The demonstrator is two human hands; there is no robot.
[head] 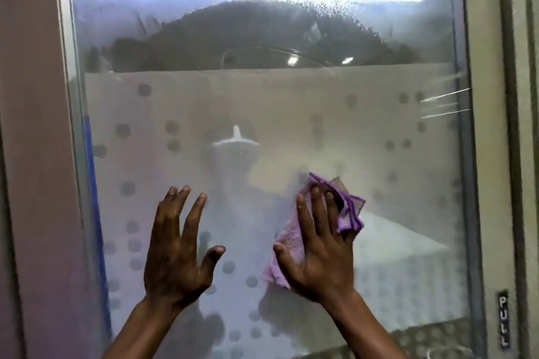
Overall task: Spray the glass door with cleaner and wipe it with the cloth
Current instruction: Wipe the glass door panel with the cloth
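At the far left I see a flat, matte mauve wall panel, then the pale metal door frame with a blue strip running down its inner edge. The tall glass door pane fills the middle: clear and glossy above, misted with fine droplets, and covered lower down by a frosted film dotted with round spots. My left hand is flat against the frosted part, fingers spread and pointing up, grasping nothing. Just beside it, apart, my right hand presses a crumpled purple microfibre cloth against the glass, fingers splayed over it. The soft, bunched cloth runs from lower left to upper right, its folded edges sticking out past my fingers to the right. Further right stands the beige metal frame with a small black vertical label reading PULL near the bottom
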